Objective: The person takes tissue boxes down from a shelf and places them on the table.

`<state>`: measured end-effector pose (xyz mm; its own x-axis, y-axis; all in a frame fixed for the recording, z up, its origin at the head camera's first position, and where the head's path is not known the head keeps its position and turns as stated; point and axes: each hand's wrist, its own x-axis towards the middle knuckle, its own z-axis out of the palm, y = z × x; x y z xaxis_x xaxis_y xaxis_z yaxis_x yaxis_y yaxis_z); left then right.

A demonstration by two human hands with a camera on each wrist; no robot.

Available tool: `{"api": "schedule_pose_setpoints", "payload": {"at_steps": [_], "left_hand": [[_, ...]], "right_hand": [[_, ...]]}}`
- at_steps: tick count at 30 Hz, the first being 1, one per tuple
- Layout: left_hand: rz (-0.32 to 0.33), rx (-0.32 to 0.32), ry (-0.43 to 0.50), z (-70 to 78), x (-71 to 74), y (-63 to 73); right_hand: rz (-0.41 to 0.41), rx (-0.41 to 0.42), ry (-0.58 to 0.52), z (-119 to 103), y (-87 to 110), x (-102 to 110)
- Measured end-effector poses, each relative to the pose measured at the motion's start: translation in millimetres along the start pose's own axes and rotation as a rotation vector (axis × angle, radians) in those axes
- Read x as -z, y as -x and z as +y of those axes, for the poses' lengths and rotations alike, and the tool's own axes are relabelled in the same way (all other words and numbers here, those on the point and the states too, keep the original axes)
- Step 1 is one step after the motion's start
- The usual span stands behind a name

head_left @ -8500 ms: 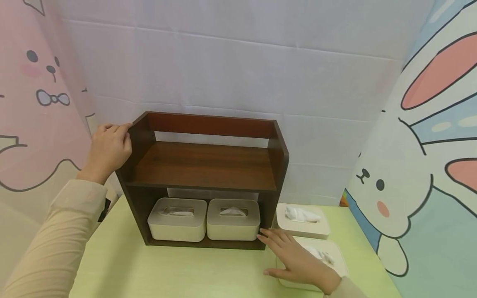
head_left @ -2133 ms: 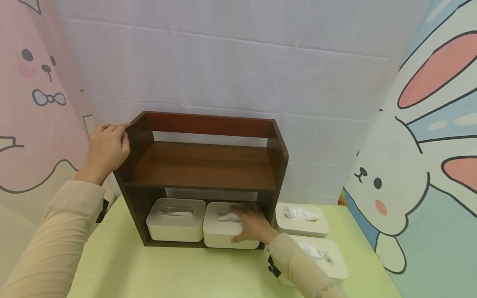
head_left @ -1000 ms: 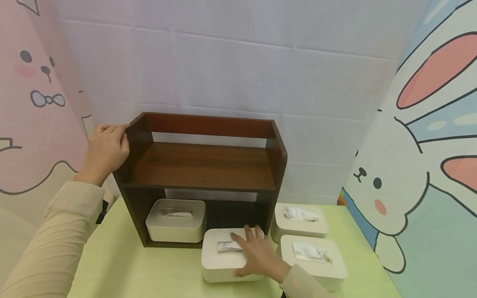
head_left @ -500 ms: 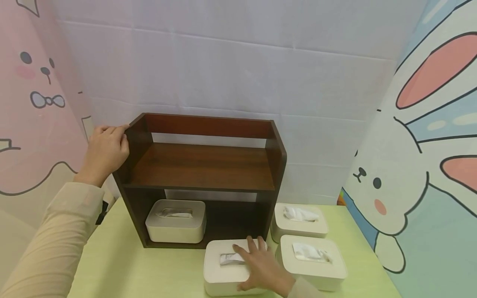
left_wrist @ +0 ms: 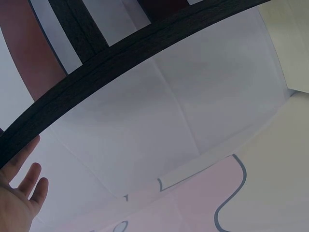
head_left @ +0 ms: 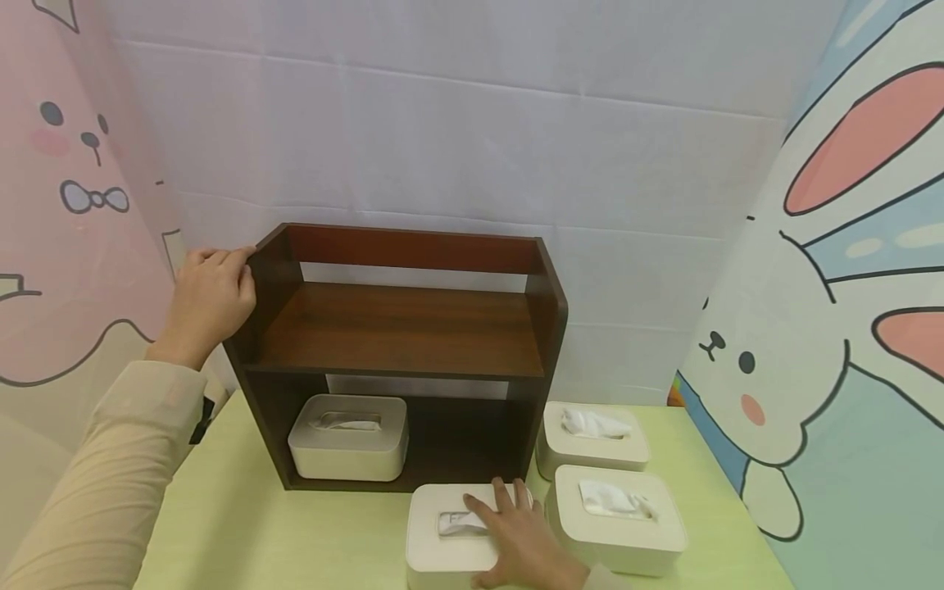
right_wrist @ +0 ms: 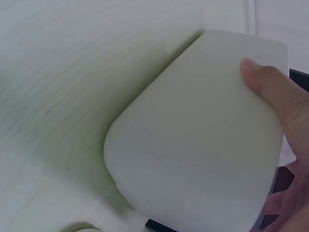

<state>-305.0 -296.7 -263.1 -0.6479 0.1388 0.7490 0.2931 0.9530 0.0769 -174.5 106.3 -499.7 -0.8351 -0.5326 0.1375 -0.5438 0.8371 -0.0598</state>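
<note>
My right hand (head_left: 527, 541) spans the top of a white tissue box (head_left: 435, 537) in front of the shelf. In the right wrist view, the thumb (right_wrist: 265, 79) presses one side of the box while the other fingers reach over the opposite edge. Up at the left, my left hand (head_left: 210, 299) rests against the top of the side panel of a dark brown two-tier shelf (head_left: 406, 328). One fingertip touches the panel edge in the left wrist view, the other fingers loosely bent. Another tissue box (head_left: 347, 455) stands in the lower left of the shelf.
Two more white tissue boxes, a rear one (head_left: 590, 455) and a front one (head_left: 619, 545), stand right of the shelf on the pale green table (head_left: 317, 541). A white cloth (head_left: 457, 123) hangs behind, with cartoon-printed cloths at both sides.
The tissue box from the lower right of the shelf has come forward onto the table with my right hand, slowing over the last half second. My left hand stays on the shelf panel.
</note>
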Motion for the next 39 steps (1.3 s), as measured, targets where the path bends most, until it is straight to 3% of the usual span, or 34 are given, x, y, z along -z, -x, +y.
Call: {"api": "schedule_pose_setpoints", "payload": {"at_steps": [6,16,23,32,39], "left_hand": [[-0.002,0.004,0.0,-0.4,-0.1,0.1],[-0.001,0.011,0.014,-1.0,-0.7,0.2],[0.014,0.001,0.015,-1.1,-1.0,-0.2],[0.008,-0.001,0.009,0.9,0.2,-0.2],[-0.014,0.02,0.009,0.4,0.5,-0.6]], "right_hand": [[0.005,0.014,-0.007,0.2,2.2,-1.4],[-0.043,-0.044,-0.014,-3.6,5.1,0.1],[-0.027,-0.027,0.041,-6.1,6.6,1.4],[-0.054,-0.008,0.025,-4.2,4.3,5.3],[-0.019,0.017,0.024,-5.9,-0.1,15.3]]}}
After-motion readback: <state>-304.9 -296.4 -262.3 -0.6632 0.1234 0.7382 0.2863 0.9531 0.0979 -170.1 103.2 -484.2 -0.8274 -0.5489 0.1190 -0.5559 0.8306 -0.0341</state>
